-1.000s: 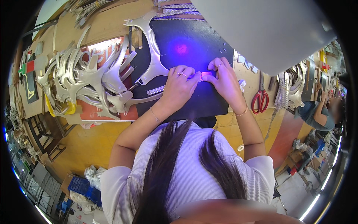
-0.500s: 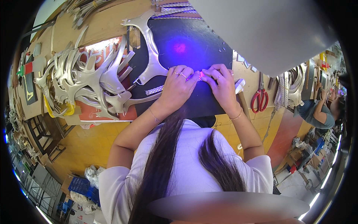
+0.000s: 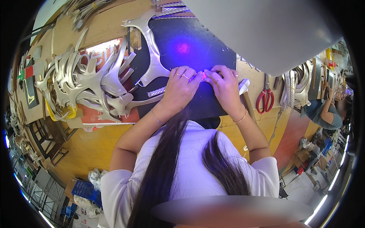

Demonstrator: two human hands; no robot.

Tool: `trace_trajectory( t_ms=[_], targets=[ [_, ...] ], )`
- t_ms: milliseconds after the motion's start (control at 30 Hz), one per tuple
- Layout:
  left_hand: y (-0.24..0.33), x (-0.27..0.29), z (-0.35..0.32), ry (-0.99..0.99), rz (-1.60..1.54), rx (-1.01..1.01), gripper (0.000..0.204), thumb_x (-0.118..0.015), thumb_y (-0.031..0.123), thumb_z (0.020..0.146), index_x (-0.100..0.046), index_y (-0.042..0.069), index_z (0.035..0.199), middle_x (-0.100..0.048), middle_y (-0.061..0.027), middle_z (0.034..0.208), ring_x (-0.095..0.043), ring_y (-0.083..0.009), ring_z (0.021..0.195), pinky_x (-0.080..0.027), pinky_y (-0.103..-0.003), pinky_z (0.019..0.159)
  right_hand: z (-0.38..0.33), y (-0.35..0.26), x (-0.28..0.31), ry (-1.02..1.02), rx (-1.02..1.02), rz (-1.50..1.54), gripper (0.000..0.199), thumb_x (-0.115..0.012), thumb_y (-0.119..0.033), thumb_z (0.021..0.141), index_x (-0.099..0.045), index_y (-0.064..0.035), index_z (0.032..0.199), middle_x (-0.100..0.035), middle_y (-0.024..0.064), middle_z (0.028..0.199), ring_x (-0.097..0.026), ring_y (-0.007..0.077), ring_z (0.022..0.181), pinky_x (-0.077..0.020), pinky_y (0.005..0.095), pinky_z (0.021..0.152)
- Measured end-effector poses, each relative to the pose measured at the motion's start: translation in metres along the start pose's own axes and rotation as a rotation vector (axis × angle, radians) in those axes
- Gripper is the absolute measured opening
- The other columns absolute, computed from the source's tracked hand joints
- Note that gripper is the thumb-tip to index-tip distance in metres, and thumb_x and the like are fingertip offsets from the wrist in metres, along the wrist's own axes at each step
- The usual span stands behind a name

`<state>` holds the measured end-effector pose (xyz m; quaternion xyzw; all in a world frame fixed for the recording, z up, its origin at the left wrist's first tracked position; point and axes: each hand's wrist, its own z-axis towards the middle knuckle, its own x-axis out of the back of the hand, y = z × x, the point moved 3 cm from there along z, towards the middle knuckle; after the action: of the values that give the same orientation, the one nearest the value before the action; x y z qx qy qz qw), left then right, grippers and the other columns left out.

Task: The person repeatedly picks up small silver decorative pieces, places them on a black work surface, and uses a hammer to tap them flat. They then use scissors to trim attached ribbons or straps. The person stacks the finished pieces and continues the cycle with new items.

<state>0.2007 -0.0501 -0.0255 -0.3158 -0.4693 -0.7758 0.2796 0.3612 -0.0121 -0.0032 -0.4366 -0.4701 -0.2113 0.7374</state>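
Observation:
Over the black work mat [image 3: 215, 103], my left hand [image 3: 179, 88] and my right hand [image 3: 227, 88] meet with their fingertips almost touching. Both are closed, pinching a small narrow piece [image 3: 204, 76] lit pink and violet; the fingers hide most of it. A silver, branching leather-like strap piece [image 3: 155, 57] lies flat to the left, one arm reaching toward my left hand. Below that, a silver braided strip [image 3: 156, 92] shows beside my left wrist; whether it joins the pinched piece I cannot tell.
A heap of silver strap pieces [image 3: 93, 79] covers the table's left. Red-handled scissors [image 3: 265, 100] and a hammer [image 3: 244, 86] lie to the right. A large grey cover [image 3: 266, 32] overhangs the upper right. Braided strips [image 3: 173, 10] lie at the far edge. Another person [image 3: 323, 114] works far right.
My right thumb and fingers have shifted slightly on the small piece. The left hand stays nearly still, and the whole view has drifted a little.

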Motion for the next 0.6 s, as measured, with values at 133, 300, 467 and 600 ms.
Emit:
trace_trajectory(
  t_ms=[133, 300, 467, 600],
  targets=[
    [0.0, -0.002, -0.001, 0.004, 0.005, 0.002, 0.028, -0.075, 0.01, 0.078, -0.071, 0.006, 0.106, -0.059, -0.0056, 0.094, -0.056, -0.0259, 0.097, -0.044, -0.041, 0.084, 0.001, -0.012, 0.009, -0.072, 0.122, -0.23, 0.026, -0.069, -0.012, 0.079, -0.072, -0.0085, 0.105, -0.062, 0.0039, 0.105, -0.06, 0.02, 0.097, -0.0413, 0.0376, 0.091],
    [-0.002, -0.003, -0.002, 0.01, -0.037, 0.006, 0.026, -0.075, 0.009, 0.078, -0.07, 0.004, 0.103, -0.06, -0.0066, 0.095, -0.057, -0.0279, 0.099, -0.044, -0.042, 0.087, -0.001, -0.039, 0.007, -0.253, 0.288, -0.529, 0.028, -0.059, -0.017, 0.079, -0.071, -0.0006, 0.099, -0.06, 0.0089, 0.112, -0.054, 0.0228, 0.11, -0.0379, 0.0432, 0.102],
    [-0.005, 0.003, -0.002, -0.02, -0.086, 0.02, 0.022, -0.074, 0.009, 0.079, -0.071, 0.004, 0.101, -0.06, -0.0071, 0.096, -0.057, -0.0279, 0.099, -0.044, -0.041, 0.088, 0.008, -0.046, 0.003, -0.31, 0.283, -0.471, 0.026, -0.061, -0.014, 0.076, -0.072, 0.0003, 0.094, -0.06, 0.0097, 0.108, -0.054, 0.0286, 0.109, -0.037, 0.0458, 0.103],
    [-0.001, 0.005, 0.0, -0.027, -0.08, 0.015, 0.02, -0.073, 0.011, 0.082, -0.072, 0.006, 0.102, -0.06, -0.0067, 0.097, -0.057, -0.0261, 0.096, -0.043, -0.041, 0.085, 0.009, 0.013, 0.05, -0.06, -0.008, -0.045, 0.038, -0.058, -0.004, 0.085, -0.069, -0.0143, 0.121, -0.062, 0.0081, 0.112, -0.057, 0.026, 0.107, -0.0398, 0.0425, 0.096]
  ],
)
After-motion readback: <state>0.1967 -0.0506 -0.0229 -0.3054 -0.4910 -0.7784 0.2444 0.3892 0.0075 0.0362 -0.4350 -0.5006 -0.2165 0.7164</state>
